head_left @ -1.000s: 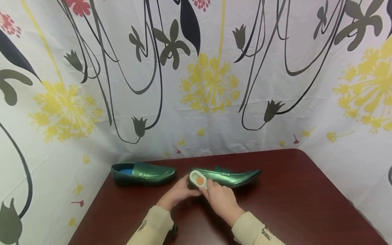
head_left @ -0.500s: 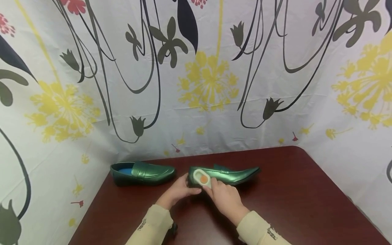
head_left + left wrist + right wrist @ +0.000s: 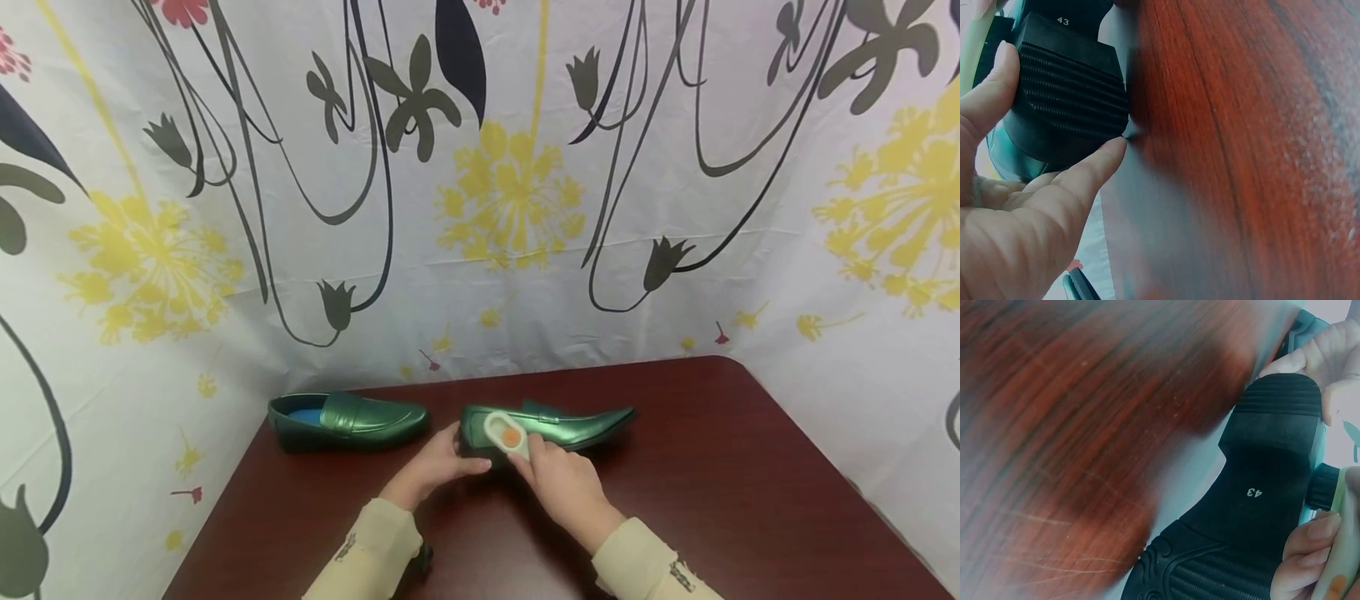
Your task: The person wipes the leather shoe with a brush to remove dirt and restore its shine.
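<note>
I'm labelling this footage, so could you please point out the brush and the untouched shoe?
Brush [image 3: 511, 437]: head view, orange spot on its handle.
Untouched shoe [image 3: 342, 418]: head view, on the strap across its upper.

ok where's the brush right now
In the head view, the brush is in the right hand, against the rightmost green shoe, just right of the left hand.

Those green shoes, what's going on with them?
Someone is working on one of them. The left hand holds the green loafer by its heel, and the right hand grips a pale-handled tool, apparently a small brush, with its dark end at the shoe's side. The black sole, marked 43, shows in both wrist views. The other loafer sits untouched on the reddish-brown table, to the left.
</note>
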`<state>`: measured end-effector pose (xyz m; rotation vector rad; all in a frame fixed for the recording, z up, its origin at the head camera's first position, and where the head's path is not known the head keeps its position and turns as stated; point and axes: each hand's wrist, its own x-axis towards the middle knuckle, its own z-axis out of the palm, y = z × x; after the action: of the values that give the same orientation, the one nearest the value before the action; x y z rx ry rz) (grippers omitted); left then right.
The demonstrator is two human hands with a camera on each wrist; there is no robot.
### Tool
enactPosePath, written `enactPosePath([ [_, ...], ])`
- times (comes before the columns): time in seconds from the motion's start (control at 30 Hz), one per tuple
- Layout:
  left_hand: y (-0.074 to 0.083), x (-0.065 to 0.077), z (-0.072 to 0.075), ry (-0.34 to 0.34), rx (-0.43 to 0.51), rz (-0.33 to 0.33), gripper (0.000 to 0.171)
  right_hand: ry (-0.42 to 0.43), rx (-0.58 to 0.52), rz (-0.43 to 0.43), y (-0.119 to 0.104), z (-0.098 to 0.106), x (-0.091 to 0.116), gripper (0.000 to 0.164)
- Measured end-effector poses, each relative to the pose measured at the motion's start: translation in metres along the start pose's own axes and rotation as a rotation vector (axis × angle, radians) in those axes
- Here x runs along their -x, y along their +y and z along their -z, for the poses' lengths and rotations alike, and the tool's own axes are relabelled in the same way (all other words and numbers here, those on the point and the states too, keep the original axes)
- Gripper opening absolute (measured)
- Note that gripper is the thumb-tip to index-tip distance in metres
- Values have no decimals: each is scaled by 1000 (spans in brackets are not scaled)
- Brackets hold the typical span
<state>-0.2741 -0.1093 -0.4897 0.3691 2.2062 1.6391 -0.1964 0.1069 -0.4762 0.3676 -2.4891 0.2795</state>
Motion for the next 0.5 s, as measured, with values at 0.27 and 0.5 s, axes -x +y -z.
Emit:
enactPosePath([
  [0.27, 1, 2, 3, -1, -10, 4, 84, -9, -19, -26, 7, 2, 2, 36],
  [0.5, 0, 1, 0, -7, -5, -15, 86, -61, -44, -85, 13, 8, 4, 35],
])
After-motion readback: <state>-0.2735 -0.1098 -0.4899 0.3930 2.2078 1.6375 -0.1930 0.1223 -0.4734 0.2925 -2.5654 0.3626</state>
